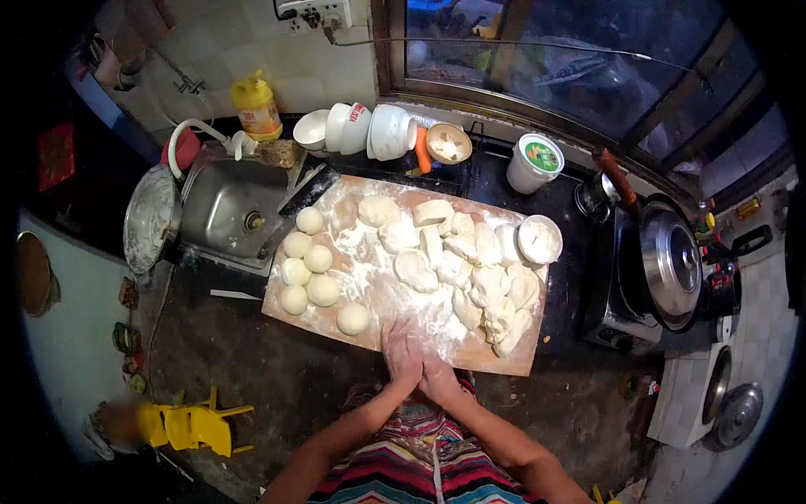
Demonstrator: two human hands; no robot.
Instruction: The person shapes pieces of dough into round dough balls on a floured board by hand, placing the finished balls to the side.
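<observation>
At the front edge of a floured wooden board (369,197), my left hand (403,351) presses down with its fingers close together, pointing away from me. My right hand (438,380) meets it side by side, its fingers mostly tucked out of sight. Whatever lies under the two hands is hidden. Left of them sits a smooth round dough ball (353,318), and several more balls (317,259) stand in a group behind it. Rough-cut dough pieces (489,286) are heaped on the right half. A bowl of flour (539,239) rests at the board's right edge.
A metal sink (231,206) adjoins the board on the left. Along the back stand a yellow bottle (256,105), stacked white bowls (348,126) and a white tub (535,164). On the right, a lidded pan (670,265) sits on a stove. A yellow chair (197,427) is lower left.
</observation>
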